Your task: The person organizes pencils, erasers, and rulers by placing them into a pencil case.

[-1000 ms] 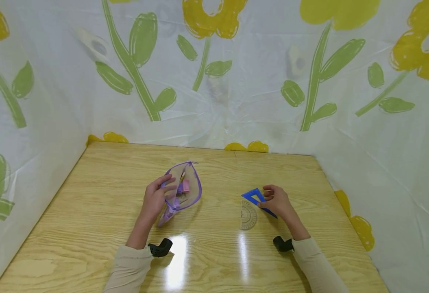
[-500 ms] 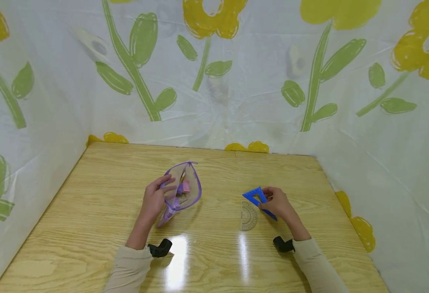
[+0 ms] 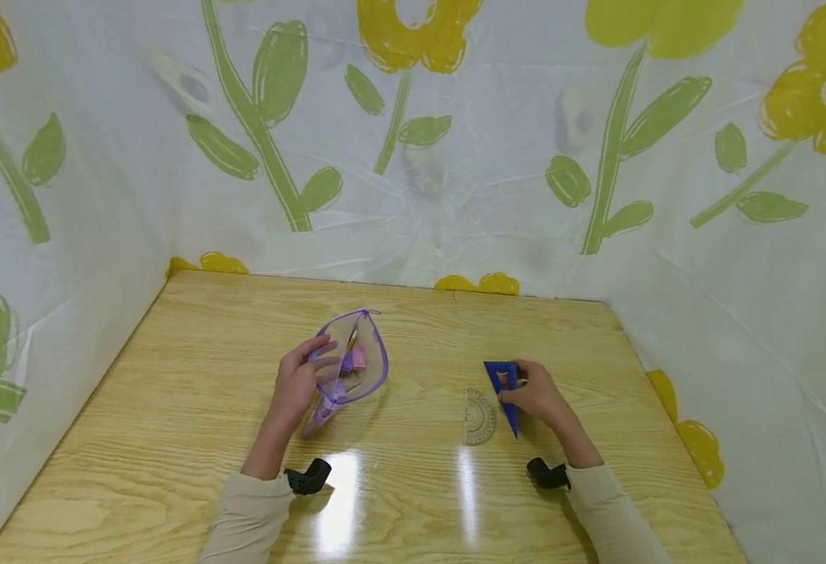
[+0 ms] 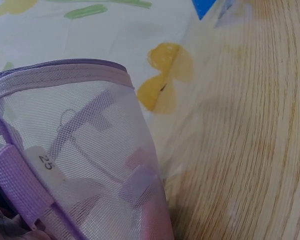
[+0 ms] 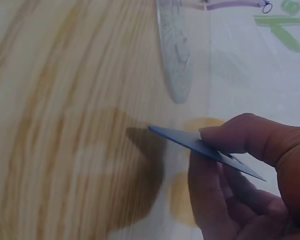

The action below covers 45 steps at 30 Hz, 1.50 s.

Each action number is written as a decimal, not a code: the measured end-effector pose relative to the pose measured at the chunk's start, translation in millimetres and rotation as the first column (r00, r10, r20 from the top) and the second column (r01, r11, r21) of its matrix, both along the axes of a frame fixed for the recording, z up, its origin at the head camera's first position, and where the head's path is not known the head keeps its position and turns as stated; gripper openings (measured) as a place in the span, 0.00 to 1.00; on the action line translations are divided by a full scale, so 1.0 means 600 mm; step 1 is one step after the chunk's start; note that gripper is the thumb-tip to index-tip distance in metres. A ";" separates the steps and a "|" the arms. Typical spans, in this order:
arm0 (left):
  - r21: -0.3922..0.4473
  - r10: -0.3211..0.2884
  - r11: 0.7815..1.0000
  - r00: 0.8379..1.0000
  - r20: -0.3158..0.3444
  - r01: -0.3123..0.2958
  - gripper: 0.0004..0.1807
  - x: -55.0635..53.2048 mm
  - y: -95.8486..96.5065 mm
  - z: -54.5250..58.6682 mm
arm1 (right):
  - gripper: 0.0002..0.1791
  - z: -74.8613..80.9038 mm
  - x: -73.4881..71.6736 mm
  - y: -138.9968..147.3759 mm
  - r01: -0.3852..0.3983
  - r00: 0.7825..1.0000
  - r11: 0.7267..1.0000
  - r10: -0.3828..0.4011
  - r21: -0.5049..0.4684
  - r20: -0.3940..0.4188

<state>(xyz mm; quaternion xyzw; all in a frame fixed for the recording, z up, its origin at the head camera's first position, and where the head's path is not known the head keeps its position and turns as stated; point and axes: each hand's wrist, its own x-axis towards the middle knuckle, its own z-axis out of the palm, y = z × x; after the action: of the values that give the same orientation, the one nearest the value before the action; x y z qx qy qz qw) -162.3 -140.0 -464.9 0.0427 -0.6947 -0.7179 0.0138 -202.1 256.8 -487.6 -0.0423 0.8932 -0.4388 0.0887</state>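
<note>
A mesh pencil pouch with purple trim gapes on the left of the table, its zip undone. My left hand grips its left side; the thumb is hidden in the head view. Inside lie a pencil, a pink block-like item and some purple items. My right hand pinches a blue set square between thumb and fingers. The right wrist view has the set square edge-on, raised over the table. Just left of it lies a clear protractor, flat on the wood.
A wooden table spreads under both hands. White cloth printed with yellow flowers stands at its back and sides. Black curved mounts stick out at both wrists.
The blue set square has come up from the table in my right hand and turned, its point now facing the near edge. My left hand and the pouch have stayed put.
</note>
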 end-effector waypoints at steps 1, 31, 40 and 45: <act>0.000 0.000 1.000 1.000 -0.001 0.000 0.28 0.000 0.000 0.000 | 0.24 0.001 -0.001 -0.001 0.006 1.000 1.000 -0.006 -0.013 -0.005; 0.018 -0.001 1.000 1.000 -0.021 0.001 0.29 0.001 0.000 -0.001 | 0.21 0.016 0.003 -0.108 0.040 0.994 0.926 -0.075 -0.375 -0.079; 0.024 0.020 1.000 1.000 -0.017 -0.019 0.29 0.004 0.009 0.002 | 0.24 0.041 -0.008 -0.182 0.000 0.985 0.903 -0.074 -0.429 -0.157; 0.054 0.027 0.998 1.000 -0.012 -0.027 0.30 0.005 0.016 0.004 | 0.21 0.056 -0.013 -0.232 -0.038 0.968 0.853 -0.099 -0.521 -0.232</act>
<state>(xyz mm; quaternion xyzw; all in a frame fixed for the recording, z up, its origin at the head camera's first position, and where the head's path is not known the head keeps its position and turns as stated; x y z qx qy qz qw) -159.2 -130.5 -462.4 0.0477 -0.6745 -0.7363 0.0269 -209.6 117.9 -453.8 -0.1055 0.7453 -0.6567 -0.0467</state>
